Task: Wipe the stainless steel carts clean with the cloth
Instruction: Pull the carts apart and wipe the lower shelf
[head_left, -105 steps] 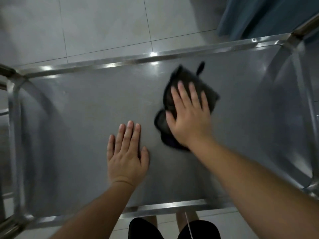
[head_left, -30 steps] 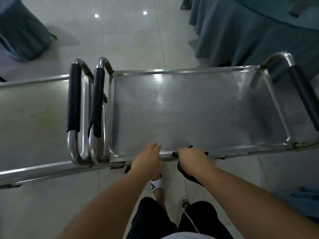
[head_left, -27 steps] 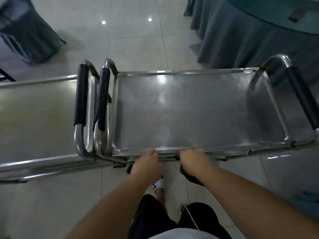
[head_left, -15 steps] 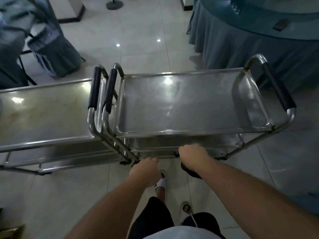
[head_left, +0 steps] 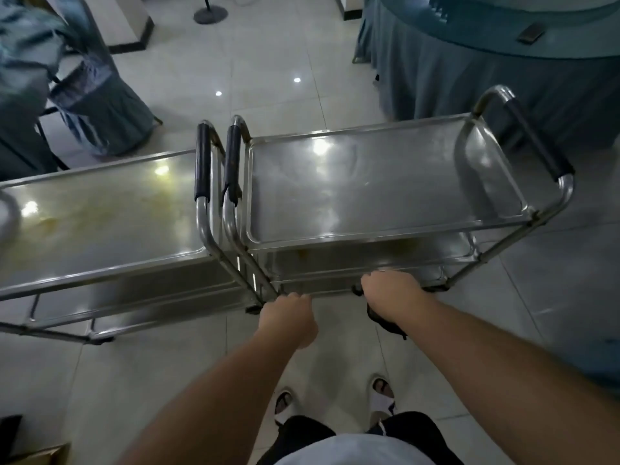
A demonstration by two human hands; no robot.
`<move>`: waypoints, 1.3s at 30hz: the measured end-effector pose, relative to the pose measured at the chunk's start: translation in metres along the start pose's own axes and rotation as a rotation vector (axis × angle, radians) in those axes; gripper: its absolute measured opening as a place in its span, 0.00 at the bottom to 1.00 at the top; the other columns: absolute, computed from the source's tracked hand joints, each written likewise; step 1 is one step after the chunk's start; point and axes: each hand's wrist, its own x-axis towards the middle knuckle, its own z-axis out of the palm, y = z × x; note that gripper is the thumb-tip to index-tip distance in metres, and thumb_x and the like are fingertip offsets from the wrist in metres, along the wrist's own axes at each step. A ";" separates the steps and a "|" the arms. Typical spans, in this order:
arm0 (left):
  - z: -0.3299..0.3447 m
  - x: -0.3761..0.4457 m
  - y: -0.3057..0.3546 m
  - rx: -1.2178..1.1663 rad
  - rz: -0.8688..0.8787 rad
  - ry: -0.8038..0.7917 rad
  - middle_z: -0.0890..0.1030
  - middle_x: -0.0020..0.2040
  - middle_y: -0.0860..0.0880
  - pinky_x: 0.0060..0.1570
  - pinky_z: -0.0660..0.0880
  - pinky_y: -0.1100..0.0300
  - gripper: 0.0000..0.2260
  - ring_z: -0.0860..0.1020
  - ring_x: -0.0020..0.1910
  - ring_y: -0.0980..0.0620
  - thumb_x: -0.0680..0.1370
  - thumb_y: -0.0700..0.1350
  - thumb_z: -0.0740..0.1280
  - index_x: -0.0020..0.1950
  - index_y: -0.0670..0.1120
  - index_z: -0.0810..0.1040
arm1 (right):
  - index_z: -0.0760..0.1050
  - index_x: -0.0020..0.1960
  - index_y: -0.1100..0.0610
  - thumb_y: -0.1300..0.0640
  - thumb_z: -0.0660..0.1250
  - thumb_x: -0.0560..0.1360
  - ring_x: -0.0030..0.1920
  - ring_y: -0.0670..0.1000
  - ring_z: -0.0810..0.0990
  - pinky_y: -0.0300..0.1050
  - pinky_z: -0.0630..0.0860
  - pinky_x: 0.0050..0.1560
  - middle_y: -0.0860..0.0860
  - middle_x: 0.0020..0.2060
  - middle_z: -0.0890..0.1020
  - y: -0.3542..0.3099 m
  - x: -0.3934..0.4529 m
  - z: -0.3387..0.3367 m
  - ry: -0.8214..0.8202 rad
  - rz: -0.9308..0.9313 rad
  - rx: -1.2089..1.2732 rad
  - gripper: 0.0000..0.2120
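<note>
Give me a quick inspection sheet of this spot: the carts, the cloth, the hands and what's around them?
Surface: right cart top shelf shiny; left cart top shelf shows yellowish stains.
Job's things: dark cloth hangs under the right hand at the right cart's lower shelf edge.
Clutter: nothing seen on the top shelves.
Hands: left hand curled by the cart frame; whether it grips is unclear.
Cables: nothing seen.
Surroundings: tiled floor, draped round table, covered chair.

Two steel carts (head_left: 385, 182) (head_left: 100, 213), one dark cloth (head_left: 382, 322), two hands (head_left: 288, 318) (head_left: 391, 290).
</note>
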 end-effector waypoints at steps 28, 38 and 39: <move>0.102 0.126 -0.054 -0.298 -0.286 -0.145 0.74 0.72 0.45 0.58 0.75 0.47 0.25 0.76 0.67 0.41 0.81 0.47 0.60 0.80 0.50 0.67 | 0.74 0.59 0.54 0.52 0.57 0.84 0.52 0.60 0.80 0.54 0.76 0.47 0.54 0.53 0.80 -0.060 0.158 0.116 -0.025 -0.175 0.344 0.10; 0.190 0.239 -0.123 -0.483 -0.316 0.088 0.75 0.72 0.42 0.68 0.73 0.47 0.23 0.74 0.70 0.39 0.83 0.50 0.65 0.78 0.48 0.72 | 0.72 0.66 0.56 0.46 0.53 0.88 0.51 0.58 0.79 0.52 0.74 0.46 0.55 0.56 0.79 -0.096 0.266 0.162 0.046 -0.203 0.453 0.17; 0.197 0.250 -0.132 -0.502 -0.318 0.100 0.76 0.72 0.43 0.69 0.73 0.47 0.22 0.75 0.70 0.39 0.83 0.51 0.65 0.77 0.49 0.73 | 0.72 0.66 0.55 0.45 0.53 0.88 0.50 0.56 0.78 0.52 0.74 0.46 0.54 0.56 0.79 -0.099 0.278 0.163 0.051 -0.195 0.485 0.17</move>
